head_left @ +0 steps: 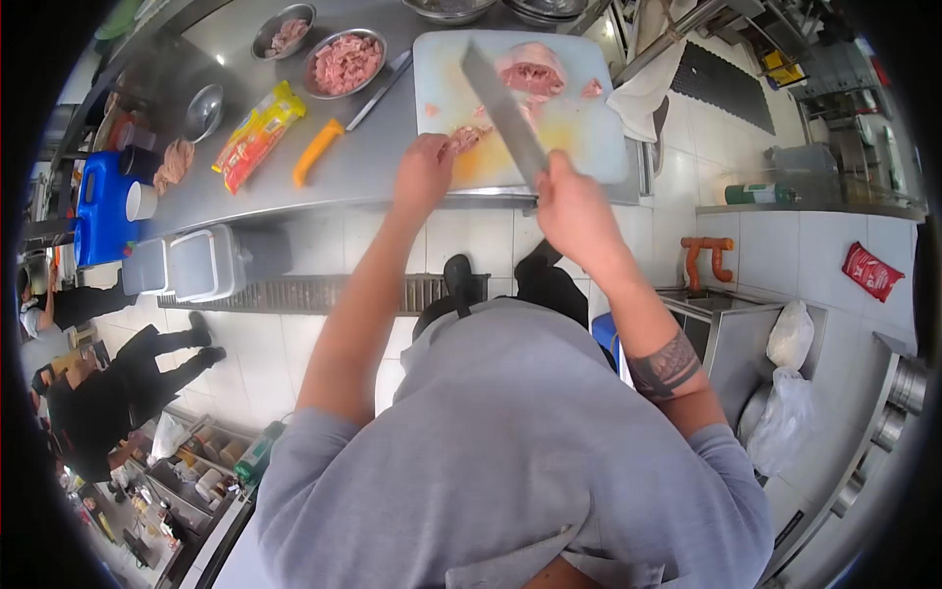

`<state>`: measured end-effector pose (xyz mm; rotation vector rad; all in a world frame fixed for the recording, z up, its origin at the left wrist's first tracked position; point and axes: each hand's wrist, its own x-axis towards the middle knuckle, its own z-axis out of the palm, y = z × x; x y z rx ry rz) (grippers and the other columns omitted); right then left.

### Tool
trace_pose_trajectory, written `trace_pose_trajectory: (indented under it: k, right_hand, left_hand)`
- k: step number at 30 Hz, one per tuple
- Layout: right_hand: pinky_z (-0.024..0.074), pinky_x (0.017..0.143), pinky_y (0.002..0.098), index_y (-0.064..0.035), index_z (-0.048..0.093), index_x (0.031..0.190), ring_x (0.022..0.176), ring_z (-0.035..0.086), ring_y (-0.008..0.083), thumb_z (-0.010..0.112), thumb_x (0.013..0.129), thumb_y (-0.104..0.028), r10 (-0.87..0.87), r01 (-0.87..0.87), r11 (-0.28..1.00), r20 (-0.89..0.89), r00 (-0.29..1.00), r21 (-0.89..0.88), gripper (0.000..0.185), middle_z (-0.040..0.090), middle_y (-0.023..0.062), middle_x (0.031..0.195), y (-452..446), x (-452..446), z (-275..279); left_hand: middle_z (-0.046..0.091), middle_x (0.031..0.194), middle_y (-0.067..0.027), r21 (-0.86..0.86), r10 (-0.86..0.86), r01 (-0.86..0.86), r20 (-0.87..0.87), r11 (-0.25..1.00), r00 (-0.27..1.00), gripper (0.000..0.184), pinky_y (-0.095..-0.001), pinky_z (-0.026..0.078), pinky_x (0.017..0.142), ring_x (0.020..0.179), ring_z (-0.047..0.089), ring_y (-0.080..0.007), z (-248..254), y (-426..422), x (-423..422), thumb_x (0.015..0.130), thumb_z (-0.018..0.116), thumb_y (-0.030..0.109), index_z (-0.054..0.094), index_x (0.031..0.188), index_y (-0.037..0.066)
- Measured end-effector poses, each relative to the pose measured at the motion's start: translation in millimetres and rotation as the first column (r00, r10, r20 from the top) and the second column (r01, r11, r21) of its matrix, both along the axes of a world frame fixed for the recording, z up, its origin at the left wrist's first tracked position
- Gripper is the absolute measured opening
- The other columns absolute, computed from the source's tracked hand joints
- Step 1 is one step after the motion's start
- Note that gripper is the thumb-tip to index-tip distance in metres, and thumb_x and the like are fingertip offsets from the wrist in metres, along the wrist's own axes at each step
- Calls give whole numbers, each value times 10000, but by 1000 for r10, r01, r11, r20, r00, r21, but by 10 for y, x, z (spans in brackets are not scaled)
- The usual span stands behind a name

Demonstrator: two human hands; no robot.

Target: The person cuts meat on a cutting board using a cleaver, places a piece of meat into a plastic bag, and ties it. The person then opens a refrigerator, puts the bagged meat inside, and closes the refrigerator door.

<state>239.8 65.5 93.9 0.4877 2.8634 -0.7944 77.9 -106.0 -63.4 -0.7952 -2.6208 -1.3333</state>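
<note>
Over the white cutting board [442,59], my right hand [572,208] grips the handle of a large cleaver [503,113], its blade tilted up to the left and slightly blurred. My left hand [424,169] has its fingers closed on a strip of raw meat [465,138] at the board's near left edge. A larger piece of meat [533,71] lies farther back on the board, with small scraps around it. Left of the board are a yellow-handled knife [319,152] and a metal bowl of cut meat [346,65].
A second bowl of meat [285,34], a yellow-red packet [258,134] and an empty-looking small bowl [204,111] are on the steel counter [373,162]. A blue jug [101,208] stands at far left. Other people [128,378] are at left, well apart from my hands.
</note>
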Motion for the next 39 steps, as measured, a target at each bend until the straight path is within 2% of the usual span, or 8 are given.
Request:
trace_pose_trajectory:
  k: [5, 9, 15, 21, 28, 31, 34, 39]
  right_hand:
    - [501, 684, 635, 47, 423, 1132, 743, 668, 532, 494, 1090, -174, -173, 107, 979, -425, 888, -173, 236, 658, 296, 752, -243, 70, -280]
    - [506, 683, 628, 34, 399, 1155, 741, 668, 530, 523, 1072, -135, 98, -98, 995, 4, 995, 15, 225, 661, 295, 757, 70, 21, -815]
    - [532, 721, 611, 45, 442, 1128, 785, 678, 534, 545, 1011, -58, -134, 83, 988, -439, 888, -132, 187, 685, 319, 824, -250, -23, 266]
    - [529, 766, 594, 62, 467, 1123, 861, 682, 544, 536, 1024, -88, 65, -61, 992, 37, 997, -107, 193, 686, 347, 860, -150, -54, -836]
    - [552, 750, 557, 48, 506, 1163, 838, 717, 498, 544, 1037, -148, -69, 67, 994, -18, 997, -81, 236, 684, 370, 892, 108, 127, -367]
    - [543, 560, 488, 0, 528, 1184, 584, 675, 356, 575, 1065, -228, -356, 361, 859, 83, 931, -362, 261, 665, 242, 745, 325, 395, -344]
    - [409, 365, 344, -84, 553, 1176, 397, 403, 113, 588, 1092, -307, -397, 521, 399, 370, 840, -755, 241, 410, -24, 591, 431, 621, -753]
    - [402, 363, 358, -104, 522, 1075, 388, 389, 130, 641, 1069, -291, -408, 515, 173, 415, 813, -839, 221, 403, -17, 573, -48, 308, -1329]
  left_hand:
    - [716, 958, -200, 26, -5, 4, 30, 1000, 1000, 109, -476, 559, 773, 881, 695, -405, 32, 17, -30, 909, 723, 89, 727, 973, 1]
    - [711, 937, -195, 15, -28, 29, -19, 999, 999, 97, -474, 560, 760, 867, 692, -405, 9, 7, -74, 897, 721, 72, 722, 964, 2]
    - [706, 946, -175, 63, 16, -19, 37, 998, 999, 110, -435, 571, 742, 816, 696, -360, 76, -81, 31, 880, 715, 54, 717, 980, 8]
    - [697, 932, -151, 31, 8, -8, 2, 999, 1000, 151, -406, 571, 734, 771, 685, -304, 3, -131, 72, 864, 711, 51, 717, 1005, -1]
    - [651, 1207, -206, 18, 29, -30, 56, 999, 998, 306, -480, 555, 892, 1081, 663, -378, 31, -109, 96, 889, 699, 96, 657, 1183, 24]
    - [594, 1372, -218, 30, 3, 2, -167, 1000, 986, 468, -475, 540, 977, 1208, 619, -387, 28, -14, -92, 920, 735, 179, 614, 1354, 52]
    - [578, 1433, -213, -12, -192, 192, -92, 981, 977, 539, -461, 540, 1011, 1248, 607, -387, 18, 224, -210, 947, 750, 251, 601, 1431, 65]
    - [604, 1448, -170, 137, -336, 329, 28, 934, 941, 415, -447, 503, 1088, 1294, 604, -377, -38, 604, -258, 991, 716, 250, 671, 1343, 33]
